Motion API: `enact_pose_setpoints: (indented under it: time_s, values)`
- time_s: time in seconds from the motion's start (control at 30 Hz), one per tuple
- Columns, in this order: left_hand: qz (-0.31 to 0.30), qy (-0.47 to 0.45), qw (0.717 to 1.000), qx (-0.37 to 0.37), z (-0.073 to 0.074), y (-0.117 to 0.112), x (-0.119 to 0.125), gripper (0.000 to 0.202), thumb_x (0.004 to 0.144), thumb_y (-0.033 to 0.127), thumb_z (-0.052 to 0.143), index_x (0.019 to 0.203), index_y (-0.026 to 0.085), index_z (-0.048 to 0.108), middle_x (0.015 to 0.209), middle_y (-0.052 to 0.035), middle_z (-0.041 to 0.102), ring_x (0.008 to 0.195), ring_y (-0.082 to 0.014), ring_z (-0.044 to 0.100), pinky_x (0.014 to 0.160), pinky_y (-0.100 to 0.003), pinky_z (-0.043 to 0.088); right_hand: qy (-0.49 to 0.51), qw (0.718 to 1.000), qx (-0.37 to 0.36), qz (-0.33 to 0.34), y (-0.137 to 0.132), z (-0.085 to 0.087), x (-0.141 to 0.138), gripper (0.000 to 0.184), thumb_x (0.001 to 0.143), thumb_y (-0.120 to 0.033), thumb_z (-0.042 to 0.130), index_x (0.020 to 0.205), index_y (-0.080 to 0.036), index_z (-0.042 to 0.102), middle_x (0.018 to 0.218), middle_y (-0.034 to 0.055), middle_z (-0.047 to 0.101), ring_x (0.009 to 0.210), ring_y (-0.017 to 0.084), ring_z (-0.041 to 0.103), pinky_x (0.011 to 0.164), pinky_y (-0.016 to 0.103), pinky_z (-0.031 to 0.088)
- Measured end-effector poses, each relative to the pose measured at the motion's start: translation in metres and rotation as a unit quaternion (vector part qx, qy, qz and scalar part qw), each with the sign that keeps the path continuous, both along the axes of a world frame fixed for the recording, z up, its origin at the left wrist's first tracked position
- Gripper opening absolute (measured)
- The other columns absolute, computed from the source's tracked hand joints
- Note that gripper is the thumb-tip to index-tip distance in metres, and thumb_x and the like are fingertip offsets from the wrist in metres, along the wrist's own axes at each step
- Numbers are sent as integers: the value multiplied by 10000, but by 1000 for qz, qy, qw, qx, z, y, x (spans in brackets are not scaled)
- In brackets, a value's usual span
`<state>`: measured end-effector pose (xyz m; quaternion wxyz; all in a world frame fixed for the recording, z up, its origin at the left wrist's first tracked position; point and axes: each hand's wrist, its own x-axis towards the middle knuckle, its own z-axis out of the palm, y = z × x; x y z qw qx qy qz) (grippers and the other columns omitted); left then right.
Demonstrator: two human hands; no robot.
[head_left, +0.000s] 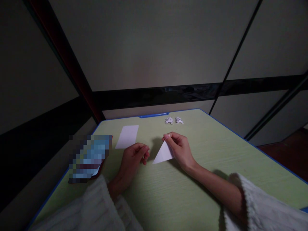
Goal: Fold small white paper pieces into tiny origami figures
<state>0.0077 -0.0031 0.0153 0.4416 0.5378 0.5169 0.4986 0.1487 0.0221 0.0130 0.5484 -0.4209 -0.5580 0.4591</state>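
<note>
Right hand (181, 147): thumb on top, fingers beneath, pinching the folded paper (163, 153) near its upper corner. Left hand (134, 157): fingers loosely curled, no paper seen in it; cannot tell whether thumb and finger pads meet. The folded paper is held between the two hands, low over the worktop (216, 134); contact at its near tip not certain.

Risk (judgement): with one pinch bearing the whole piece, a slip of the thumb could let the layers shift or the fold spring open. A crease pressed while the edges are out of line would likely set crooked. Dim light makes edges harder to match.

Appearance of piece: white, triangular in its visible part, straight left edge, sharp near tip, surface smooth; right side hidden by the hand.

Further out: flat white sheet (127, 136) just beyond the left hand; a device with a blurred screen (90, 157) to its left; two small folded figures (169, 120) side by side near the far edge.
</note>
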Motion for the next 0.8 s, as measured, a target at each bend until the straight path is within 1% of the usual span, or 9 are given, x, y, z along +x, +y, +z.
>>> enact_pose_setpoints:
  time_s: [0.03,0.17,0.2,0.27,0.37,0.43,0.53,0.67,0.8]
  values:
    - [5,2,1000,5,0,0,0,180,665,254,482,545,128,527,493,25,507,436,-64,444,391,-159,368,0,1000,6,-10,1,0,1,240,677,-351,495,608,-125,539,452,-45,395,393,46,316,367,178,212]
    - [-82,44,995,-18,-4,-1,2,123,619,241,530,573,136,577,511,12,549,462,-87,474,396,-172,373,12,1000,10,-21,3,1,3,236,679,-344,497,622,-122,555,464,-33,433,403,52,354,371,181,234]
    - [-82,51,995,-24,-4,-1,2,115,613,230,533,559,138,575,502,14,553,443,-84,467,398,-175,372,18,1000,7,-14,3,1,3,231,674,-339,504,619,-121,555,464,-31,440,405,54,366,373,182,246]
    - [-34,47,998,-20,-3,-1,1,117,613,226,532,540,139,561,477,25,543,420,-77,454,408,-177,368,28,1000,-3,11,3,2,2,218,661,-323,520,602,-116,552,466,-25,465,407,57,395,389,185,287]
    - [82,16,996,18,1,1,-3,120,619,240,531,550,141,535,458,51,501,417,-67,434,414,-169,350,12,995,-41,93,2,3,0,212,654,-298,528,571,-103,541,454,-11,501,405,65,437,430,203,355]
    - [111,7,993,29,3,2,-4,127,618,238,534,538,141,519,449,59,482,415,-63,424,410,-165,333,-15,984,-74,159,0,3,-1,214,658,-294,523,577,-97,541,454,-7,509,404,67,450,439,208,378]
    - [85,32,995,25,3,1,-4,155,615,236,542,502,142,494,409,71,448,395,-58,400,400,-164,307,-54,970,-84,223,-5,1,-3,217,678,-292,498,597,-96,541,479,-16,498,410,57,440,418,190,378]
    - [21,51,998,22,-1,-1,-2,227,635,256,528,451,149,446,360,82,389,359,-51,342,379,-167,263,-96,964,-53,244,-9,0,-3,206,714,-262,445,598,-106,512,438,-46,431,370,36,382,353,148,303]
    - [65,40,997,21,0,-1,-2,279,659,269,498,422,157,401,346,79,345,354,-52,305,366,-173,228,-103,966,-41,233,-8,4,-3,171,707,-202,428,576,-113,491,419,-58,408,355,26,365,351,139,278]
